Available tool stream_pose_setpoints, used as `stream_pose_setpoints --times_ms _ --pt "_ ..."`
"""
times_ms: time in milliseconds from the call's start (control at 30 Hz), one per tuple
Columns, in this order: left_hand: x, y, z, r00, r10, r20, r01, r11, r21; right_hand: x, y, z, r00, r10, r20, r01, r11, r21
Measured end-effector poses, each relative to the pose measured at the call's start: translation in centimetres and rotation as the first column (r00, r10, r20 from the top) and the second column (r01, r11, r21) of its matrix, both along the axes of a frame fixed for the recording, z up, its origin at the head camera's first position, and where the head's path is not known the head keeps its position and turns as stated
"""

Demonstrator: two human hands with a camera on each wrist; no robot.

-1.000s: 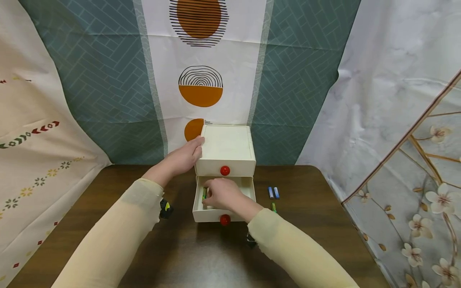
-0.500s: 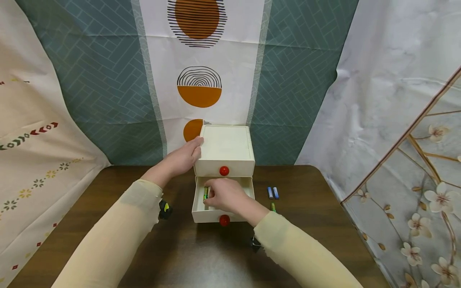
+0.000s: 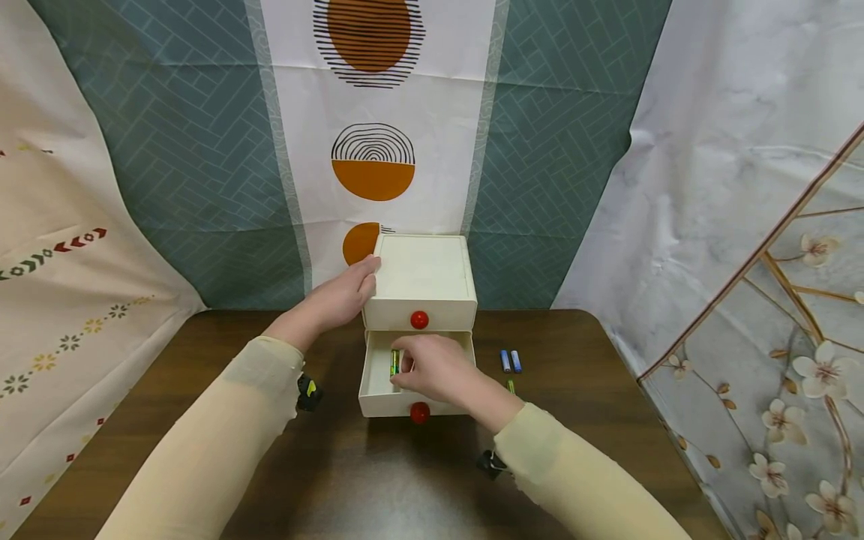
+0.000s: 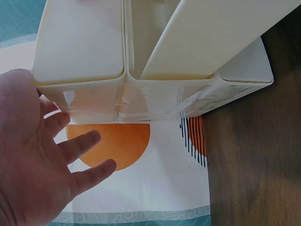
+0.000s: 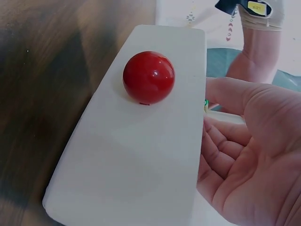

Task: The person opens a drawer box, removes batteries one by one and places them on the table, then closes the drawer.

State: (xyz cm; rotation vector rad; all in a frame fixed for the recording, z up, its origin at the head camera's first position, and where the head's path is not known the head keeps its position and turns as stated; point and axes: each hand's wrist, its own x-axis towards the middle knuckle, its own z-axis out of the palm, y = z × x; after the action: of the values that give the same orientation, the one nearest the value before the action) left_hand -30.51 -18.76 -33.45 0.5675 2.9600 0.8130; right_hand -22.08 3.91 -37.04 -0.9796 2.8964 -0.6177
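Note:
A small white two-drawer cabinet [image 3: 425,266] has its lower drawer [image 3: 388,406] pulled out. My right hand [image 3: 435,367] reaches into that drawer and pinches a green battery [image 3: 394,361] between thumb and forefinger. From the right wrist view, the drawer front with its red knob [image 5: 149,77] hides most of the battery; only a green bit shows. My left hand [image 3: 340,296] rests against the cabinet's upper left side. Its fingers [image 4: 84,145] are extended and spread by the rear edge in the left wrist view, and the thumb is out of sight there.
On the brown table [image 3: 324,480], right of the cabinet, lie two blue batteries [image 3: 505,361] and a green battery [image 3: 511,387], partly hidden by my right forearm. The upper drawer with its red knob [image 3: 419,320] is closed. Patterned cloths hang behind and at both sides.
My right hand has shifted a little to the right inside the drawer, and the green battery has moved with it. The left hand stays at the cabinet's side.

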Motion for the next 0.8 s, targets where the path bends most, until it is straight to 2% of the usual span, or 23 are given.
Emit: stream_pose_setpoints --times_ms 800 --pt "-0.1 -0.1 0.1 1.000 -0.014 -0.002 0.014 1.000 -0.003 1.1 3.6 1.0 0.999 -0.014 -0.041 0.011 0.998 -0.066"
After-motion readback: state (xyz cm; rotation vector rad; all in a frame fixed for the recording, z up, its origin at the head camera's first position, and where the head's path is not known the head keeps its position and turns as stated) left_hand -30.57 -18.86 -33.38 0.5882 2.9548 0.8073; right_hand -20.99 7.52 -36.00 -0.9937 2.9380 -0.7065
